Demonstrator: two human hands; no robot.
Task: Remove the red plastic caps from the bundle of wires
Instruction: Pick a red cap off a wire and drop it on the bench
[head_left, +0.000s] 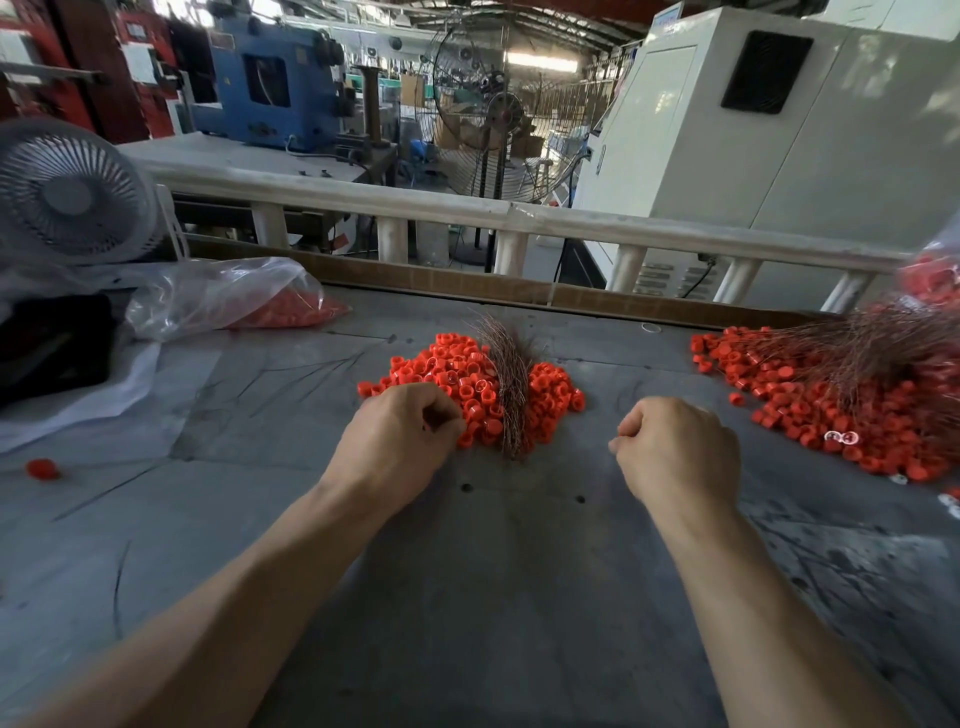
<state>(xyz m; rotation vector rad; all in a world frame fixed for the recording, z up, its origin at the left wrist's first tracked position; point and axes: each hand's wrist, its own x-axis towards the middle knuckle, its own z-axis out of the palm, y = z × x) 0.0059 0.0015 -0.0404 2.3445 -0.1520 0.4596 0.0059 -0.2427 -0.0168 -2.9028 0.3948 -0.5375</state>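
Note:
A bundle of thin copper-brown wires (511, 384) lies across a heap of small red plastic caps (447, 371) in the middle of the grey table (467, 597). My left hand (400, 441) rests at the heap's near left edge with its fingers curled in; what they hold is hidden. My right hand (675, 452) sits to the right of the heap, apart from it, fingers closed in a pinch with nothing visible in them.
A second, larger pile of red caps (810, 410) tangled with wires (883, 343) spreads at the right. A clear bag of caps (244, 301) lies at the back left beside a white fan (72, 192). One loose cap (41, 468) sits at the left. A railing (509, 213) borders the far side.

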